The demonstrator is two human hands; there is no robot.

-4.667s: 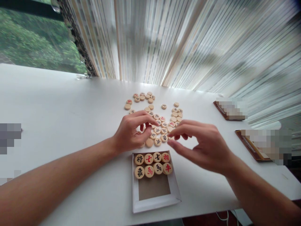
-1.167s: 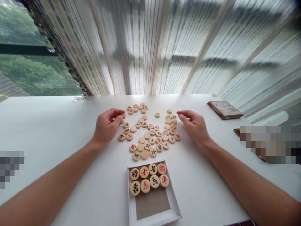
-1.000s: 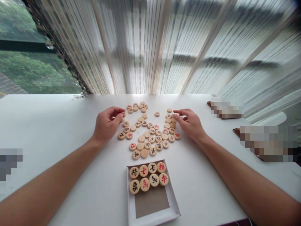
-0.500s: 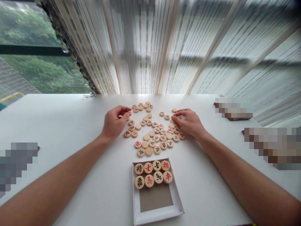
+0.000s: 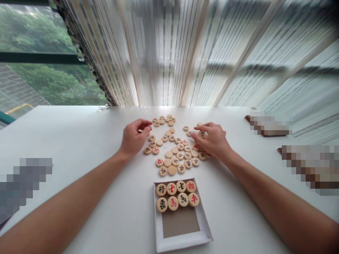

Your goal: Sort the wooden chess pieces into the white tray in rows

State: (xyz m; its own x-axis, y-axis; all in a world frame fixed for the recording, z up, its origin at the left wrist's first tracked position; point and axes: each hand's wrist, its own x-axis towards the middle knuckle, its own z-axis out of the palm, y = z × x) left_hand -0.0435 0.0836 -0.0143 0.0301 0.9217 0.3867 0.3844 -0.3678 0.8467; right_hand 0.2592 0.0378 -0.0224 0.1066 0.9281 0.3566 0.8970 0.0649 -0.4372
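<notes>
My left hand (image 5: 135, 137) is at the left edge of the scattered xiangqi pieces, thumb and forefinger pinched on what looks like one round wooden xiangqi piece (image 5: 150, 128), mostly hidden by the fingers. Over the right side of the scatter, my right hand (image 5: 212, 138) has thumb and fingers apart, its thumb tip beside a black-marked piece (image 5: 189, 133). It covers several pieces beneath. Between the hands lie many loose pieces, some with red or black characters up, others blank side up. Nearer me, a shallow white box (image 5: 182, 243) holds two rows of pieces at its far end.
The white table (image 5: 87, 134) runs back to a striped sheer curtain (image 5: 169, 53) and a window at left. Two blurred, brown-edged objects (image 5: 267, 123) (image 5: 312, 167) lie at right. A blurred grey object (image 5: 29, 183) is at left.
My right hand has shifted left, its thumb now beside a black-marked piece, and its fingers are spread wider. My left hand keeps its place by the pieces. The whole view has moved slightly.
</notes>
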